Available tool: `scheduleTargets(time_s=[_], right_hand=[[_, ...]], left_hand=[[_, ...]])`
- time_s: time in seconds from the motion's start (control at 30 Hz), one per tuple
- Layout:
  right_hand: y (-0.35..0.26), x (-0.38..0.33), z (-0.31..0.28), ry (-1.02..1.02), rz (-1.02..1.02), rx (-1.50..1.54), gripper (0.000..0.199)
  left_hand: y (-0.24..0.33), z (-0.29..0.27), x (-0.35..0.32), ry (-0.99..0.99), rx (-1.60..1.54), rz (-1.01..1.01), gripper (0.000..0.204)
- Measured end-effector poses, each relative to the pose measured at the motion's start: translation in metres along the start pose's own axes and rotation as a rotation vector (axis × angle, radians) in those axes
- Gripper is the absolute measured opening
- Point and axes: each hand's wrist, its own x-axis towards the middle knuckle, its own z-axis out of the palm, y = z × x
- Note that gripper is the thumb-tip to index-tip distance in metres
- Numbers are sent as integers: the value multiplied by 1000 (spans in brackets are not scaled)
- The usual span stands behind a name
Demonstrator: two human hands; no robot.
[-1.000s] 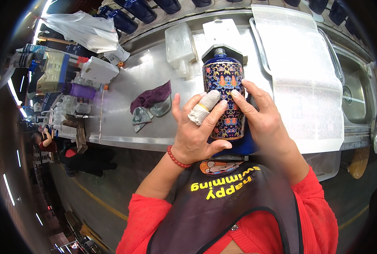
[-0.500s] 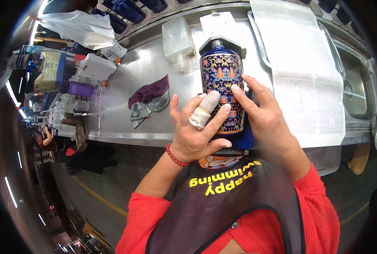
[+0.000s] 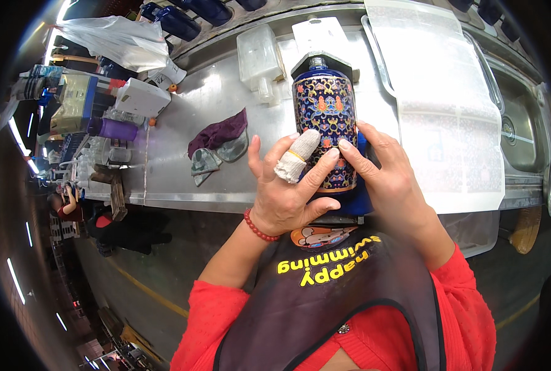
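A dark blue bottle [image 3: 325,102] covered in a colourful floral pattern lies on the metal bench in front of me, its neck pointing away. My left hand [image 3: 294,185] rests on its left side with fingers spread. A cloth finger cover [image 3: 300,154], held by a yellow band, sits on one of its fingers. My right hand [image 3: 390,167] lies along the right side, fingers stretched out, fingertips touching the patterned surface. Neither hand wraps round the bottle. Something blue beneath its lower end is mostly hidden.
Patterned translucent sheets [image 3: 445,117] cover a tray on the right, beside a metal sink [image 3: 523,130]. A clear plastic container [image 3: 257,59] and a purple cloth [image 3: 216,136] lie left of the bottle. Several blue bottles [image 3: 210,9] stand along the back.
My right hand has slid slightly down the bottle towards me. My left fingers have shifted a little on the pattern. Blue bottles at the back have changed position.
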Motion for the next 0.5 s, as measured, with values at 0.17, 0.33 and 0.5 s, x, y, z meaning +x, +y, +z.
scheduleTargets(time_s=[0.17,0.33,0.5], right_hand=[[3,4,0,79,20,19,58],[9,6,-4,145,7,96,61],[12,8,-4,190,-24,139,63]], left_hand=[[0,-2,13,22,59,9,64],[-2,-4,20,25,85,32,62],[-2,-5,21,23,87,54,59]])
